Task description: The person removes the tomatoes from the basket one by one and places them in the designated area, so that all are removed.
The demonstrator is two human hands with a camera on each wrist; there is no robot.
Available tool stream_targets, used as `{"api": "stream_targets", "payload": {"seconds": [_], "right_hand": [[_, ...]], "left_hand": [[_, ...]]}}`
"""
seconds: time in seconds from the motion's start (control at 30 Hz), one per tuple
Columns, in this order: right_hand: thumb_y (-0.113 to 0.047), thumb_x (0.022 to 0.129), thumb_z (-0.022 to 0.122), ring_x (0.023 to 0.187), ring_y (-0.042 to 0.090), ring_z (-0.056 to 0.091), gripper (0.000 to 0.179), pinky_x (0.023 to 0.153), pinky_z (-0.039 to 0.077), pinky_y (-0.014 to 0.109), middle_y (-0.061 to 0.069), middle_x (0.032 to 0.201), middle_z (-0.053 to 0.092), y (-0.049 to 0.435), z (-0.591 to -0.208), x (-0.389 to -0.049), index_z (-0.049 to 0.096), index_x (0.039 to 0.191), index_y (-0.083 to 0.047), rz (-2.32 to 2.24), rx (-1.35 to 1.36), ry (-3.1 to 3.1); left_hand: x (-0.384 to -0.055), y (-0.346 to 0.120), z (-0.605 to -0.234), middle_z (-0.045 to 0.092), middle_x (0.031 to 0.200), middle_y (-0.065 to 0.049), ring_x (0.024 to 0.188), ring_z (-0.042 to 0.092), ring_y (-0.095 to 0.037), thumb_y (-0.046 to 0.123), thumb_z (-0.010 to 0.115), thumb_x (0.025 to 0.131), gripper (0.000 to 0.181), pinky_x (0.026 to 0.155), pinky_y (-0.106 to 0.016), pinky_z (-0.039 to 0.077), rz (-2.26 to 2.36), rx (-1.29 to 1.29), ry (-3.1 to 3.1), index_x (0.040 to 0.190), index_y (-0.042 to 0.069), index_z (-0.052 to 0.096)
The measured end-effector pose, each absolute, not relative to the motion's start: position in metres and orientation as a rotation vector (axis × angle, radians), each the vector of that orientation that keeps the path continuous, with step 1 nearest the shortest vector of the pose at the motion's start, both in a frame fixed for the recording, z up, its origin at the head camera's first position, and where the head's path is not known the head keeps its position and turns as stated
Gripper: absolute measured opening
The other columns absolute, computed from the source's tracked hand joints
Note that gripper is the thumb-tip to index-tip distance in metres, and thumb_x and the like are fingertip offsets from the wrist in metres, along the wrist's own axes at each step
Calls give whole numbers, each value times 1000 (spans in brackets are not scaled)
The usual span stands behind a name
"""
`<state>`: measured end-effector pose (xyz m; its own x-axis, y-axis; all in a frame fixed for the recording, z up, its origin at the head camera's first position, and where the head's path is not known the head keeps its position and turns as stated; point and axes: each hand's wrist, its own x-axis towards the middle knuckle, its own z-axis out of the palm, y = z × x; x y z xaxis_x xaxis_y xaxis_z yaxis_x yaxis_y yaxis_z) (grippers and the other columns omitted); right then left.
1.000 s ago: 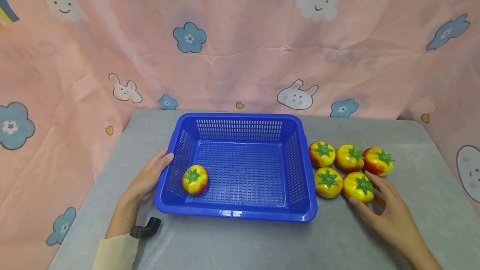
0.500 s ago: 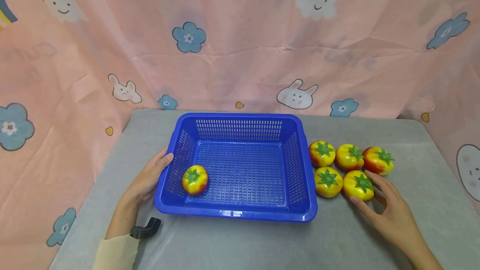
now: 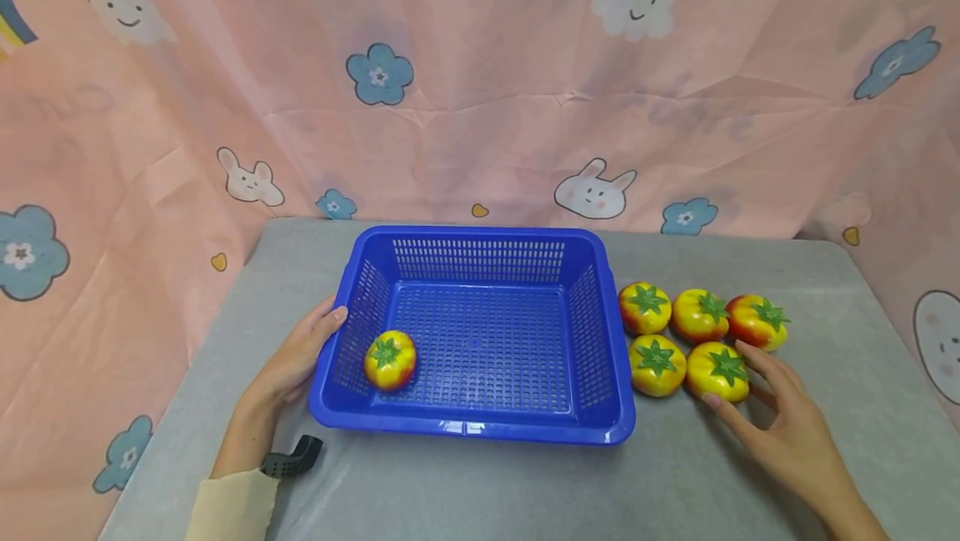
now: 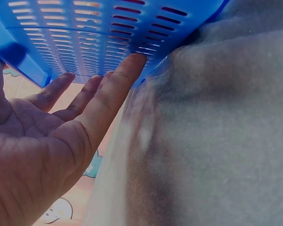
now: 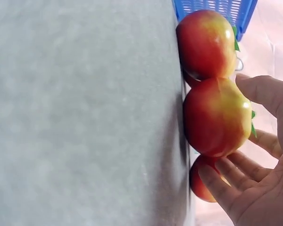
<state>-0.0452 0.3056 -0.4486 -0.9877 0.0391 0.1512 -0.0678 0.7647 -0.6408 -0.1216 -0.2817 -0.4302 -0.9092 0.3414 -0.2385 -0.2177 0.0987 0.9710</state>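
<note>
A blue plastic basket [image 3: 472,428] with slotted walls stands mid-table, one yellow-red toy tomato [image 3: 390,360] lying inside at the left. My left hand [image 3: 296,355] holds its left side, thumb on the rim; in the left wrist view the fingers [image 4: 111,92] lie nearly straight along the outer wall. To the basket's right, several similar tomatoes sit in two rows. Around the front right tomato [image 3: 717,373] my right hand [image 3: 783,433] is loosely spread. In the right wrist view, its thumb and fingers lie close about that tomato [image 5: 217,117]; firm contact cannot be told.
Beside the right hand's tomato are the front left tomato [image 3: 657,366] and the back row's right tomato [image 3: 757,323]. A pink printed cloth [image 3: 480,107] hangs behind the grey table [image 3: 480,491]. A black band [image 3: 292,459] is on the left wrist.
My right hand has shifted very slightly to the right, its index fingertip drawing a little away from the front right tomato. The left hand and basket stay put.
</note>
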Motion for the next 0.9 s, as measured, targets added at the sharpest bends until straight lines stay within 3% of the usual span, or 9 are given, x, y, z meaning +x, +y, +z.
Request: {"api": "stream_targets", "payload": {"seconds": [0.07, 0.2, 0.3, 0.47, 0.57, 0.8, 0.9], "right_hand": [[-11, 88, 87, 136, 2, 45, 84, 85, 27, -13, 31, 150, 49, 306, -447, -45, 44, 159, -7, 1031, 37, -2784], [0, 83, 88, 126, -27, 27, 85, 93, 27, -12, 29, 148, 51, 305, -443, -45, 47, 157, -7, 1026, 96, -2697], [6, 80, 87, 130, -26, 29, 85, 100, 26, -11, 26, 148, 51, 302, -437, -45, 50, 156, -7, 1027, 132, -2641], [2, 84, 86, 133, -27, 27, 82, 104, 23, -10, 22, 154, 50, 295, -426, -45, 50, 157, -10, 1003, 125, -2649], [0, 87, 84, 134, -26, 28, 80, 103, 24, -10, 17, 157, 49, 289, -418, -44, 50, 157, -12, 1028, 132, -2663], [3, 86, 84, 135, -15, 40, 76, 102, 33, -8, -24, 149, 46, 269, -397, -42, 54, 154, -14, 1170, 198, -2641], [1, 85, 86, 133, -15, 41, 77, 103, 32, -8, -20, 149, 49, 258, -386, -43, 55, 153, -18, 1156, 231, -2649]], "left_hand": [[-122, -281, -431, 36, 158, -43, 120, 70, -13, 39, 35, 116, 68, 98, -40, 63, 1869, 115, 1972, 169, 2, 11], [-122, -281, -432, 36, 157, -45, 118, 70, -12, 40, 35, 116, 69, 98, -40, 63, 1879, 113, 1949, 168, 2, 11], [-123, -281, -432, 36, 158, -43, 122, 69, -17, 40, 34, 116, 69, 100, -42, 62, 1870, 109, 1954, 168, 2, 11], [-123, -281, -432, 35, 163, -38, 140, 56, -43, 43, 33, 116, 70, 106, -51, 58, 1844, 109, 1978, 170, 5, 9], [-123, -281, -430, 35, 163, -38, 143, 51, -49, 43, 34, 116, 70, 107, -51, 58, 1842, 111, 1987, 170, 6, 9], [-122, -282, -428, 37, 159, -42, 129, 66, -25, 40, 34, 116, 68, 102, -42, 61, 1852, 103, 1985, 169, 3, 11], [-121, -282, -428, 37, 158, -43, 122, 69, -16, 39, 34, 116, 68, 100, -39, 62, 1862, 95, 1973, 169, 3, 12]]}}
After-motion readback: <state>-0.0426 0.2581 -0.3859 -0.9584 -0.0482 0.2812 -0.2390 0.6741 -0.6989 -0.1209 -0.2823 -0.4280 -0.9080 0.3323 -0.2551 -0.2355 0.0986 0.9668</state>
